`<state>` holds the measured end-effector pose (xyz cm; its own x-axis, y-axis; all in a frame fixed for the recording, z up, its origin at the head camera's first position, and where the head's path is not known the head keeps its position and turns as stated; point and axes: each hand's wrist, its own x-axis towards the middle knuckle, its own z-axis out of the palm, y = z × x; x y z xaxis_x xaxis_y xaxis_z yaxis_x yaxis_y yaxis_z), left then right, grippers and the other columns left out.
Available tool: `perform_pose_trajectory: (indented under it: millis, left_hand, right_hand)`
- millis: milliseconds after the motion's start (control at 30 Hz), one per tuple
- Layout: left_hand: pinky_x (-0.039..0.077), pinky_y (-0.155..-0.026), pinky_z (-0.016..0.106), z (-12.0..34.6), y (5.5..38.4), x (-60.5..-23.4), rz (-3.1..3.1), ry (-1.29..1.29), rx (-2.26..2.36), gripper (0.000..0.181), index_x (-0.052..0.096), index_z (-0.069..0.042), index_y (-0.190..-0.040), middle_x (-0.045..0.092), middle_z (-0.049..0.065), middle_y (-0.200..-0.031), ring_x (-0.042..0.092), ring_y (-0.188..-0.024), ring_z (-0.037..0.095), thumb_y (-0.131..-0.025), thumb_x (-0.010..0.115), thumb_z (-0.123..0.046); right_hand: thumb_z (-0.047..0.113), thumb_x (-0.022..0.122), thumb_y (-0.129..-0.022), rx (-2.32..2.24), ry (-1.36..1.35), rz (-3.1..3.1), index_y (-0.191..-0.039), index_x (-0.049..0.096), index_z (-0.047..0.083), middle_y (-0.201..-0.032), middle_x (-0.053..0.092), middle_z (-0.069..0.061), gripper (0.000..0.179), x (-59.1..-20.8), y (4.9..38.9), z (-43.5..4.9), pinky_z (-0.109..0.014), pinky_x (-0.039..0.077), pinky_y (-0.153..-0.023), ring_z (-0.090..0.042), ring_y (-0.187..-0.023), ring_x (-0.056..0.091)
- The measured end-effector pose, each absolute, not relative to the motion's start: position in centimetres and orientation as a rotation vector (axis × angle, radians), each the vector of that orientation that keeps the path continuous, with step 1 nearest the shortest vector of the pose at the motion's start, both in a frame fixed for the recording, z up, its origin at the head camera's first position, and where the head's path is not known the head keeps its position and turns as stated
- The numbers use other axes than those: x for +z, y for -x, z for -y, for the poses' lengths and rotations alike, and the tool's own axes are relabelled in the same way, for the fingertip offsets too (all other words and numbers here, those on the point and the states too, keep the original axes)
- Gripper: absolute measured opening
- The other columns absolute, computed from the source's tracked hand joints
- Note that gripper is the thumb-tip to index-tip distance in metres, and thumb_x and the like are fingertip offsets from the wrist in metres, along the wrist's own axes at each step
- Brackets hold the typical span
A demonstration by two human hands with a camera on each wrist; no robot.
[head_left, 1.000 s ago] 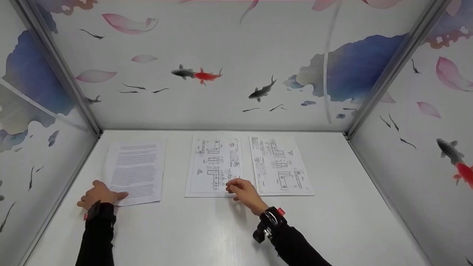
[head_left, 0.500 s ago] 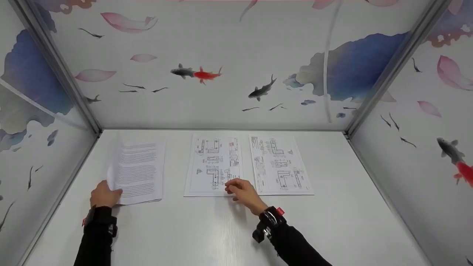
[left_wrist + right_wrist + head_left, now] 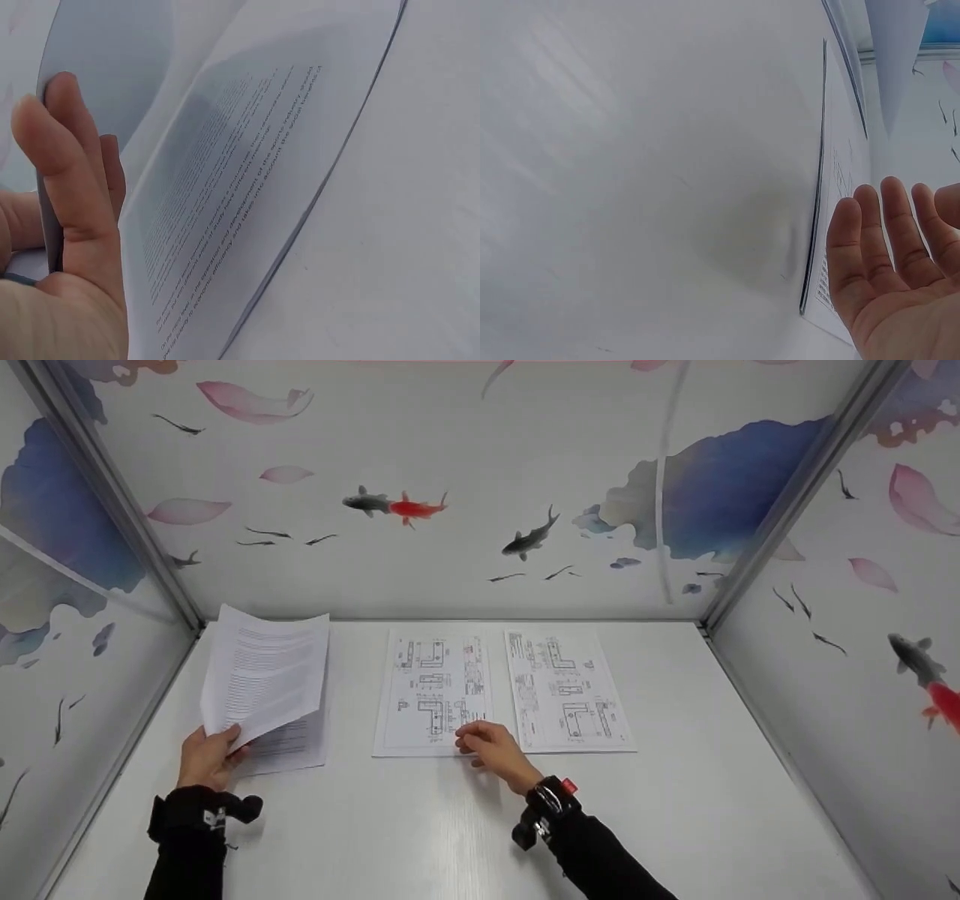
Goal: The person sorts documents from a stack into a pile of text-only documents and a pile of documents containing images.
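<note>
My left hand [image 3: 206,757] pinches the lower left corner of a printed sheet [image 3: 262,675], thumb on top and fingers beneath. That sheet is lifted and bowed over a stack of printed paper [image 3: 296,750] lying on the table. In the left wrist view the fingers [image 3: 82,172] stand along the raised sheet, with lines of text on the page [image 3: 225,195] below it. My right hand [image 3: 495,754] hovers at the lower right corner of a stack of technical drawings [image 3: 427,690], fingers loosely bent and holding nothing. The right wrist view shows its palm [image 3: 900,285] facing up beside the paper.
A second stack of drawings [image 3: 574,690] lies to the right of the first, with a narrow gap between them. White panels [image 3: 450,562] printed with fish and petals enclose the white table [image 3: 420,832] at the back and both sides.
My left hand has gone from resting at the left stack's lower left edge to gripping its top sheet and lifting it. The right hand has stayed in place.
</note>
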<state>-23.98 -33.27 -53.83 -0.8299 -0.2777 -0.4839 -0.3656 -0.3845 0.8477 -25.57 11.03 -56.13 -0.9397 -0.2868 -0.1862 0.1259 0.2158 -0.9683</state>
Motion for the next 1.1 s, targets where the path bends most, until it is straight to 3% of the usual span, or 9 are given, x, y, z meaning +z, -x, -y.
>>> perform_pose_trajectory:
  millis: [200, 333, 533, 667, 1100]
  left_hand:
    - [0.054, -0.065, 0.019, 32.5, 24.1, -53.6, -1.668, 0.857, 2.438, 0.022, 0.046, -0.012, -0.116, 0.059, -0.008, -0.088, 0.062, -0.076, 0.006, -0.097, 0.057, -0.007]
    - [0.053, -0.071, 0.02, 31.8, 24.1, -53.6, -1.713, 0.815, 2.395, 0.024, 0.045, -0.013, -0.12, 0.057, -0.008, -0.094, 0.059, -0.081, 0.005, -0.099, 0.056, -0.01]
    - [0.052, -0.073, 0.021, 30.2, 24.3, -53.7, -1.734, 0.776, 2.362, 0.029, 0.043, -0.011, -0.124, 0.054, -0.006, -0.101, 0.057, -0.085, 0.006, -0.099, 0.057, -0.013]
    - [0.052, -0.07, 0.021, 29.2, 24.5, -53.7, -1.726, 0.767, 2.357, 0.034, 0.042, -0.009, -0.127, 0.054, -0.004, -0.102, 0.057, -0.083, 0.007, -0.097, 0.059, -0.012]
    - [0.047, -0.057, 0.02, 26.3, 25.2, -53.4, -1.712, 0.64, 2.404, 0.026, 0.046, -0.005, -0.12, 0.068, -0.005, -0.082, 0.059, -0.069, 0.007, -0.097, 0.058, -0.009]
  right_hand:
    - [0.012, 0.052, -0.098, -1.778, 0.16, -2.148, -0.119, 0.06, -0.006, -0.112, 0.066, -0.021, 0.029, -55.9, 25.4, -10.6, -0.044, 0.056, -0.084, -0.031, -0.104, 0.066]
    - [0.011, 0.052, -0.099, -1.783, 0.169, -2.141, -0.119, 0.059, -0.007, -0.111, 0.066, -0.02, 0.028, -55.8, 25.4, -10.4, -0.044, 0.056, -0.084, -0.032, -0.104, 0.066]
    - [0.014, 0.053, -0.098, -1.75, 0.158, -2.156, -0.12, 0.06, -0.004, -0.103, 0.069, -0.014, 0.029, -55.3, 25.5, -10.4, -0.031, 0.055, -0.069, -0.02, -0.085, 0.069]
    - [0.013, 0.052, -0.098, -1.73, 0.166, -2.172, -0.118, 0.061, -0.002, -0.102, 0.07, -0.017, 0.027, -55.0, 25.6, -10.0, -0.028, 0.051, -0.063, -0.018, -0.078, 0.067]
    - [0.013, 0.053, -0.099, -1.777, 0.216, -2.09, -0.119, 0.06, -0.006, -0.099, 0.07, -0.013, 0.029, -54.8, 25.6, -9.2, -0.032, 0.057, -0.069, -0.026, -0.088, 0.07]
